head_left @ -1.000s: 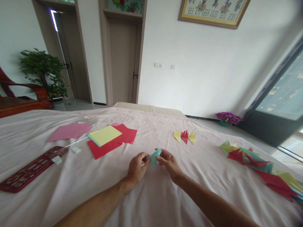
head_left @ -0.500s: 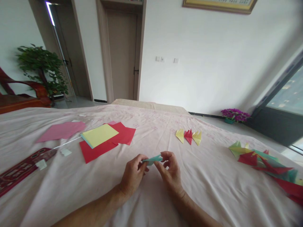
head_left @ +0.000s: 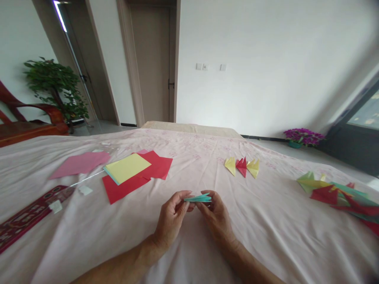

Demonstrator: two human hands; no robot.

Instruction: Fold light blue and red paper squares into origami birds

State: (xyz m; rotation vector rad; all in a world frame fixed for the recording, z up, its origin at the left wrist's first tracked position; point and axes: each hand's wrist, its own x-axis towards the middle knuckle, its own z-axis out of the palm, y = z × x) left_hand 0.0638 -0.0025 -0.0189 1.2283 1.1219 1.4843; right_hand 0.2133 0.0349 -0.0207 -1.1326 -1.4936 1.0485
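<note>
Between my two hands is a small piece of folded turquoise paper (head_left: 198, 198), with several thin layers fanning out toward the right. My left hand (head_left: 173, 213) pinches its left end between thumb and fingers. At the other end my right hand (head_left: 216, 215) grips it, thumb in front and fingers partly hidden behind. The folded paper is held just above the pale pink cloth (head_left: 195, 252). Beyond my right hand, two yellow folded paper pieces (head_left: 230, 166) lie in a row with a red folded paper piece (head_left: 241, 167) between them.
Left of my hands, a yellow sheet (head_left: 128, 167) lies over red sheets (head_left: 126, 191), and pink paper (head_left: 79, 163) sits farther left. A dark red patterned package (head_left: 26, 219) is at the left edge. A pile of folded coloured papers (head_left: 340, 195) lies at the right.
Both hands have moved slightly right with the turquoise paper, whose layers now show more edge-on. The view has shifted a little, and the wall picture has left it.
</note>
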